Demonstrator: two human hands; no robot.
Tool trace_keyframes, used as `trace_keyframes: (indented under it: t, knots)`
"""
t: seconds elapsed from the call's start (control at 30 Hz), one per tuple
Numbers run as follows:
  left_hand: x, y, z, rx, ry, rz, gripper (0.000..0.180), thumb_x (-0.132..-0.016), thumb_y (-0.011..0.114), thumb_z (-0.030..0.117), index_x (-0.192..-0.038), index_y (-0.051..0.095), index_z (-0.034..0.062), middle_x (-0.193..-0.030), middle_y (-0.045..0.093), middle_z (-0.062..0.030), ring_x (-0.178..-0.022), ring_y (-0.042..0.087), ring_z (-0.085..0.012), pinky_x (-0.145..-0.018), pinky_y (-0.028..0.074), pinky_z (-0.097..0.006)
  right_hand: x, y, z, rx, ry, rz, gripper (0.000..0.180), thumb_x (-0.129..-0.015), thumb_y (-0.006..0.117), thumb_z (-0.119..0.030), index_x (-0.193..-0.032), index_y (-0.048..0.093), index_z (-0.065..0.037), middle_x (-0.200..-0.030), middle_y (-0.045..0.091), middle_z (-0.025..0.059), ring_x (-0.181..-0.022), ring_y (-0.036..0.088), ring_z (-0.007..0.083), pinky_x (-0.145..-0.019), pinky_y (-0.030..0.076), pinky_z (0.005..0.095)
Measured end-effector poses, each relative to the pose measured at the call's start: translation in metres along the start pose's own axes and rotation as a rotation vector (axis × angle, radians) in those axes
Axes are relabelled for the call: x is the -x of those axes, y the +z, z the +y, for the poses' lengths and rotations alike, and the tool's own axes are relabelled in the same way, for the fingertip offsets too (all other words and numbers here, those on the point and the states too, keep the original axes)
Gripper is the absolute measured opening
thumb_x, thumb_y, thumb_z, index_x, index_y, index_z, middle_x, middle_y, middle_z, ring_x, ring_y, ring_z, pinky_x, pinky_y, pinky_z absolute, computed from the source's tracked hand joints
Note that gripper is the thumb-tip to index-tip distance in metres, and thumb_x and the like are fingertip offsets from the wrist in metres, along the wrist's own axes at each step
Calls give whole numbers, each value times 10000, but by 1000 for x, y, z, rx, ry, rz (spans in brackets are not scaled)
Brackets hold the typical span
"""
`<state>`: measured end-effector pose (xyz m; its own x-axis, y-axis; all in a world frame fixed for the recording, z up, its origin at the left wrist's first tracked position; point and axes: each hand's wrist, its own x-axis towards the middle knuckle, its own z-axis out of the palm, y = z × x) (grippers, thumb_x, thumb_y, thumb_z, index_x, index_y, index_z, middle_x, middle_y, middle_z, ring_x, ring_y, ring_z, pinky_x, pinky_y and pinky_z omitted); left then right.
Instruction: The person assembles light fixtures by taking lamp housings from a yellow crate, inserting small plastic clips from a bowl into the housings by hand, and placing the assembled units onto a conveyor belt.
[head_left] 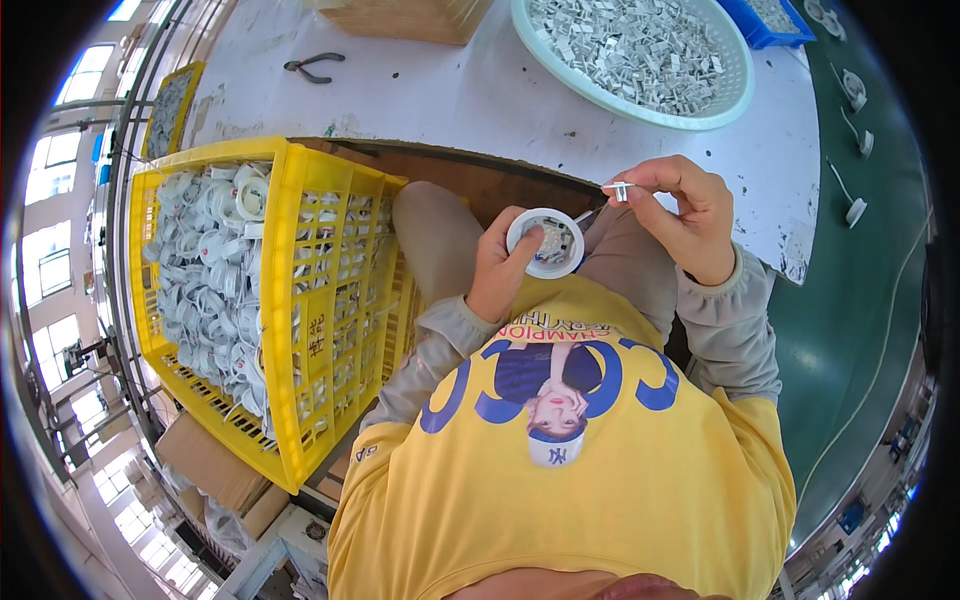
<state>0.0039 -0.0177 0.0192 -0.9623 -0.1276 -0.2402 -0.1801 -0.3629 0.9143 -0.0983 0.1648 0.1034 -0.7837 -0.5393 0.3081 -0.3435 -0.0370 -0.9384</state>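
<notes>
My left hand [494, 268] is closed round a white round lamp housing [515, 237], held over my lap with its hollow side up. The thumb presses inside the rim, on a board with small parts. A thin pale lead sticks out from the housing's right side. To the right and a little higher, my right hand [697, 217] pinches a small silver-and-white clip-like piece [622, 190] between thumb and fingertips. That piece is apart from the housing, close to the table's front edge.
A pale green basket [742, 92] full of small silver-and-white pieces stands on the white table [440, 105]. Pliers [316, 68] and a cardboard box [405, 18] lie left of it; a blue bin [762, 38] is at right. A yellow crate [283, 300] of white housings stands left.
</notes>
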Motion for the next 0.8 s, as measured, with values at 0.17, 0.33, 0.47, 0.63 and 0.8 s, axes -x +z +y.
trace_keyframes:
  t: [0.17, 0.33, 0.47, 0.63, 0.8]
  knots:
    - [4, -1, 5, -48, 49, -82, 63, -847, 523, 72, -884, 534, 22, -796, 555, 10, -724, 482, -31, -641, 402, -198, 2, 8, 5, -27, 42, 12, 71, -794, 565, -10, -856, 586, 17, -821, 640, 86, -622, 599, 119, -553, 484, 221]
    - [9, 1, 11, 1, -20, -297, 78, -832, 526, 60, -897, 543, 20, -813, 556, 1, -747, 494, -37, -660, 408, -207, 4, 1, 23, 304, 297, -437, 72, -764, 567, -37, -822, 560, 7, -809, 622, 96, -599, 577, 117, -555, 466, 230]
    - [9, 4, 6, -28, -32, -385, 78, -839, 521, 72, -892, 546, 20, -818, 551, 4, -754, 493, -40, -660, 406, -209, 15, 13, 32, -4, 328, -531, 57, -788, 561, -50, -820, 547, -5, -766, 592, 41, -687, 554, 79, -606, 459, 222]
    - [9, 6, 7, -30, -42, -375, 76, -842, 522, 74, -894, 543, 23, -811, 544, 9, -749, 487, -39, -658, 404, -210, 31, 27, 46, -253, 382, -334, 74, -835, 551, -82, -843, 534, -11, -755, 567, 9, -692, 519, 49, -599, 445, 210]
    - [9, 8, 2, -156, -25, -298, 104, -851, 526, 108, -892, 532, 12, -789, 532, -4, -724, 474, -51, -641, 402, -220, 38, 24, 52, -200, 459, -211, 103, -859, 554, -111, -849, 530, -11, -756, 553, 7, -679, 493, 33, -574, 417, 193]
